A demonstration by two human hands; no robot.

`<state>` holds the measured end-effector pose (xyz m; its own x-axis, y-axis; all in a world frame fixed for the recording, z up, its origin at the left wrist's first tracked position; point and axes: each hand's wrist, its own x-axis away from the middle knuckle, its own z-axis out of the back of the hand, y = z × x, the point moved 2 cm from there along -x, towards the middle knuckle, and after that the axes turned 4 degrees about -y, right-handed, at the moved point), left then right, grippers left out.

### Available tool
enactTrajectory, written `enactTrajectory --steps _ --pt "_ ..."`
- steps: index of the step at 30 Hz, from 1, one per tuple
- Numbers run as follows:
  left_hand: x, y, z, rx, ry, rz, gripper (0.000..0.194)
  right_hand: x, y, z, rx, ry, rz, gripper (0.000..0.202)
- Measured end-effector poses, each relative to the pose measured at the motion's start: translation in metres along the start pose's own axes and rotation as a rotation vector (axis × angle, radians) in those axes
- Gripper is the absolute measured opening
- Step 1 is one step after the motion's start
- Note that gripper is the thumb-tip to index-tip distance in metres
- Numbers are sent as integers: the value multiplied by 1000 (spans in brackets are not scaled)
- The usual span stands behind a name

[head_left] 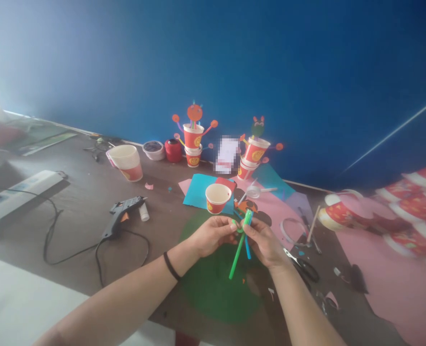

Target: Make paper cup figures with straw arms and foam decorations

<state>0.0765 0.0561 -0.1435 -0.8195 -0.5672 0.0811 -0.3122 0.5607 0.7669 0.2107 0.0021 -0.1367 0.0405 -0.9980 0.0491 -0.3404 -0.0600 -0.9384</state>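
In front of me my right hand pinches a small bundle of drinking straws, green and blue, near their upper end. A long green straw slants down from it, with a shorter blue straw beside it. My left hand is closed, thumb against finger, on a light green end that appears to be bent from a straw. Just beyond the hands stands a red and white paper cup. Beneath them lies a dark green paper sheet.
A glue gun with its cord lies left, near a power strip. Two cup figures stand by the blue wall. Scissors lie right of my right hand, and stacked cups are on pink paper.
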Motion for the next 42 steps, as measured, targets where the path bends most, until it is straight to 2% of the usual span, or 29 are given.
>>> enactTrajectory --steps 3,8,12,18,24,28,31,37,42 --pt "0 1 -1 15 -19 29 27 0 1 1 44 -2 -18 23" --pt "-1 2 0 10 2 10 27 -1 3 8 124 67 -23 25" --pt "-3 2 2 25 26 -24 29 -2 3 12 78 58 -24 22" --pt "-4 2 0 19 18 5 29 -2 5 12 -50 81 -28 19" --pt "-5 2 -1 -59 91 -59 26 -3 4 13 -15 216 15 20" --pt "-3 9 0 -215 184 -203 25 -3 2 15 28 247 21 20" --pt "0 15 -1 -414 225 -236 20 -2 2 15 61 252 21 20" --pt "3 17 -5 -656 183 -281 13 -1 3 12 116 230 49 20" --pt "5 20 -9 -915 193 -310 9 0 1 7 161 216 58 19"
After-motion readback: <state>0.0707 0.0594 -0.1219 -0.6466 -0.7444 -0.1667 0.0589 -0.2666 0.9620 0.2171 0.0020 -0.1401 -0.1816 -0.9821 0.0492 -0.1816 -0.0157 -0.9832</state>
